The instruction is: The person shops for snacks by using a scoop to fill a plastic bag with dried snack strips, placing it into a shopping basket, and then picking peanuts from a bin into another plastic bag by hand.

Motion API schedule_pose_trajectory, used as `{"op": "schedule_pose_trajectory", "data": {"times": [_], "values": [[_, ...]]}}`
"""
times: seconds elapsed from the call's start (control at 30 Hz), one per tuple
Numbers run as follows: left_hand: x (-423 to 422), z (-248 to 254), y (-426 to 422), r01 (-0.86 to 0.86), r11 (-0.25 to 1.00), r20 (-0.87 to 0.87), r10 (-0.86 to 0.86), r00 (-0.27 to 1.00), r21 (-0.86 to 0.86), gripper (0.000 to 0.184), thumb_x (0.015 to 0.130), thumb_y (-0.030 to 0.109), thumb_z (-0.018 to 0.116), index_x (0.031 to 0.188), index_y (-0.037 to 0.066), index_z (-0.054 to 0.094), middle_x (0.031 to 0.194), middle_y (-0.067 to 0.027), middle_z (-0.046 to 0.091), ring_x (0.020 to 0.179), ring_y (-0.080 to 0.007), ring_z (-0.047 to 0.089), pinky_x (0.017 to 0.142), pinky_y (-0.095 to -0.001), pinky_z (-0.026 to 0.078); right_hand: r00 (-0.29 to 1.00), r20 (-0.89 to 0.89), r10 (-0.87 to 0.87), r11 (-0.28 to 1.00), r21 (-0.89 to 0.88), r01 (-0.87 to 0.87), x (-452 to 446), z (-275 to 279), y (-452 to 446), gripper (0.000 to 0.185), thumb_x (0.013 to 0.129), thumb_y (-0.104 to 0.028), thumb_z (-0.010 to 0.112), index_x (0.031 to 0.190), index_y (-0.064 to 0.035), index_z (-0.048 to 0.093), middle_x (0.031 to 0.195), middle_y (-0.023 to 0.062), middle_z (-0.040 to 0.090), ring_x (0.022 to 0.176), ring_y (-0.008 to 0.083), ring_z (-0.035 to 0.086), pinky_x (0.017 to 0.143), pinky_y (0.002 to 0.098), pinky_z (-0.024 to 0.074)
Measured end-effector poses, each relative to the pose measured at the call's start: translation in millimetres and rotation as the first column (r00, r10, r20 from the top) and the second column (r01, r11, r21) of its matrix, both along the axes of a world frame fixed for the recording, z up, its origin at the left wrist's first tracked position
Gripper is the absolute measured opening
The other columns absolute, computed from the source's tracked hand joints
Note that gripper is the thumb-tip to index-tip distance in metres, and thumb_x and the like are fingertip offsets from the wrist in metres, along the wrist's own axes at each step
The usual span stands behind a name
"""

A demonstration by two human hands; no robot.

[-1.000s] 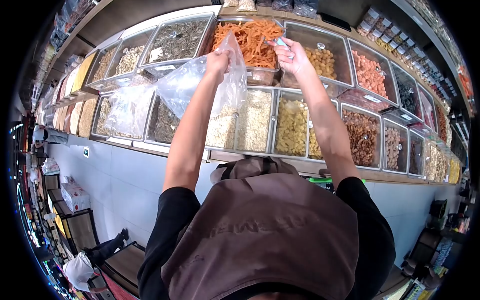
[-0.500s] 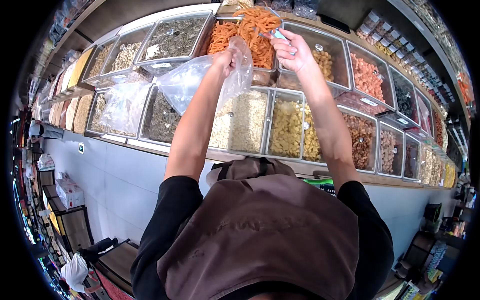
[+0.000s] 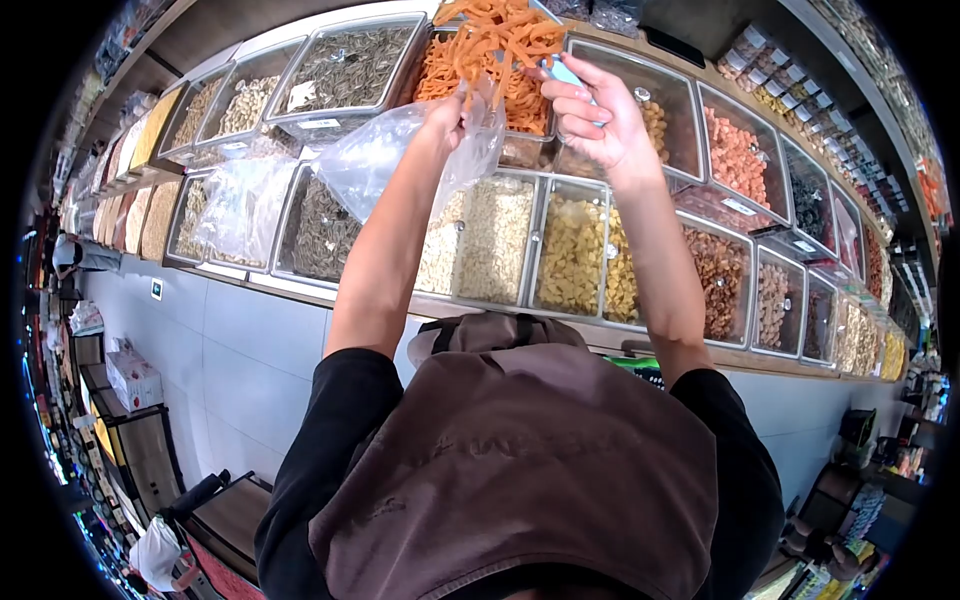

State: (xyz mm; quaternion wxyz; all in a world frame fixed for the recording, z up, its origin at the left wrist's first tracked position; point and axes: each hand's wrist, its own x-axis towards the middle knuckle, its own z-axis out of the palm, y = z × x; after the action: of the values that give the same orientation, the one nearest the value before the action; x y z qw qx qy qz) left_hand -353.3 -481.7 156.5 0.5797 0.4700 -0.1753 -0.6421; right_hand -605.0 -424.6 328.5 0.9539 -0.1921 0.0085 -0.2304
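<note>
My left hand [image 3: 447, 122] is closed on the rim of a clear plastic bag [image 3: 375, 155], which hangs open beneath a pile of orange dried strips [image 3: 500, 38]. My right hand [image 3: 605, 120] grips the light blue handle of a scoop [image 3: 566, 74]. Its blade is mostly hidden under the heaped strips, which overhang the bag's mouth. Some strips dangle close to my left fingers. Behind the bag, an open bin [image 3: 528, 112] holds more of the same orange strips.
Around my hands are clear bins of sunflower seeds [image 3: 355, 65], yellow pieces [image 3: 572, 255], pale flakes [image 3: 495, 235] and pink pieces [image 3: 737, 155]. Another plastic bag [image 3: 243, 205] lies on the left bins. A person [image 3: 158, 552] is at lower left.
The scoop with its strips has shifted slightly left and lower over the bag's mouth. Strips now hang down by my left hand, and my right wrist has turned.
</note>
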Motion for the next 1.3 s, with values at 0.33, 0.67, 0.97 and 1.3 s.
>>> {"op": "schedule_pose_trajectory", "data": {"times": [0.33, 0.67, 0.97, 1.3], "values": [[18, 44, 56, -0.041, 0.999, 0.139, 0.043, 0.989, -0.015, 0.010, 0.095, 0.012, 0.055, 0.097, 0.003, 0.060, 0.069, 0.0023, 0.053, 0.049, -0.0057, 0.044, 0.042, -0.0206, 0.038, 0.995, -0.084, -0.056, 0.992, 0.108, 0.065, -2, -50, 32, 0.030, 0.106, -0.026, 0.034, 0.106, 0.0020, 0.045, 0.060, -0.0032, 0.038, 0.034, 0.0015, 0.031, 0.025, 0.0184, 0.0192], [49, 65, 92, -0.079, 0.997, 0.033, 0.079, 0.996, -0.028, 0.009, 0.092, 0.011, 0.061, 0.094, 0.003, 0.057, 0.064, 0.0030, 0.048, 0.044, -0.0038, 0.040, 0.039, -0.0188, 0.031, 0.983, -0.175, -0.056, 0.993, 0.092, 0.073, 11, -70, 57, 0.030, 0.105, -0.028, 0.038, 0.103, 0.0007, 0.048, 0.060, -0.0039, 0.039, 0.034, 0.0009, 0.030, 0.026, 0.0180, 0.0199], [44, 92, 145, -0.254, 0.962, 0.040, 0.259, 0.965, -0.097, 0.024, 0.096, 0.012, 0.055, 0.114, -0.003, 0.059, 0.059, 0.0062, 0.041, 0.043, -0.0022, 0.034, 0.038, -0.0173, 0.028, 0.946, -0.325, 0.013, 0.999, 0.032, -0.003, 22, -82, 90, 0.031, 0.104, -0.031, 0.042, 0.108, -0.0010, 0.048, 0.058, -0.0067, 0.038, 0.034, -0.0002, 0.030, 0.026, 0.0161, 0.0201], [53, 100, 183, -0.016, 0.978, 0.507, 0.123, 0.853, -0.209, 0.030, 0.100, 0.020, 0.053, 0.115, -0.001, 0.067, 0.052, 0.0060, 0.043, 0.042, -0.0037, 0.037, 0.045, -0.0204, 0.032, 0.885, -0.433, 0.170, 0.985, 0.073, -0.153, 39, -101, 113, 0.030, 0.102, -0.029, 0.047, 0.107, 0.0003, 0.050, 0.058, -0.0066, 0.039, 0.034, -0.0004, 0.029, 0.026, 0.0161, 0.0190]]}}
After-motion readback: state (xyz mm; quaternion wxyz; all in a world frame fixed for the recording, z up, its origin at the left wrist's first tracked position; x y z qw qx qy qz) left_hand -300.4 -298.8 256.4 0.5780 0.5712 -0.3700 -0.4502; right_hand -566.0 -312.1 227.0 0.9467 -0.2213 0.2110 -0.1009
